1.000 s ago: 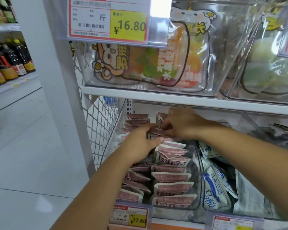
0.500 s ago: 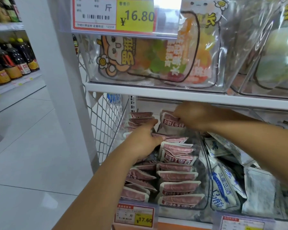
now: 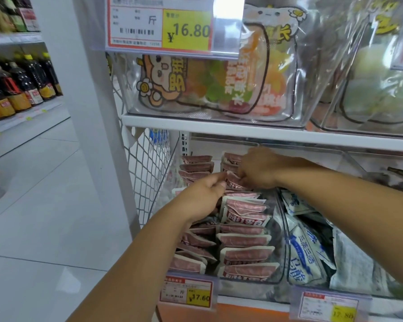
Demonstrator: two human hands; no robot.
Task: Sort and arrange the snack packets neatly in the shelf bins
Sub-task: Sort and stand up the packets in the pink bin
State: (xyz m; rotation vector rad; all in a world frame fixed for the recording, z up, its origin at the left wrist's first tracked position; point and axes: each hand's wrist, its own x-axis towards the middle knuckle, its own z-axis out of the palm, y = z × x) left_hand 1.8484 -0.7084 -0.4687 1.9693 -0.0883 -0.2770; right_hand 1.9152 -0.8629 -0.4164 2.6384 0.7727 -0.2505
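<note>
Far back in the bin [image 3: 280, 242], one pink packet [image 3: 233, 182] sits pinched between left hand [image 3: 203, 194] and right hand [image 3: 258, 168].

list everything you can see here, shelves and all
pink packets: many, pink and white, rows in the lower left bin
blue packets: several, blue and white, lower right bin
cartoon bags: at least two, clear with orange and yellow print, upper shelf, left
pale green bag: one, upper shelf, right
price tags: three readable, white, red and yellow, on bin fronts
bottles: several, dark with yellow caps, far-left shelving
mesh panel: one, white, left end of the rack
left hand: fingertips at a pink packet mid-bin, grip unclear
right hand: fingers curled on pink packets at the bin's back
</note>
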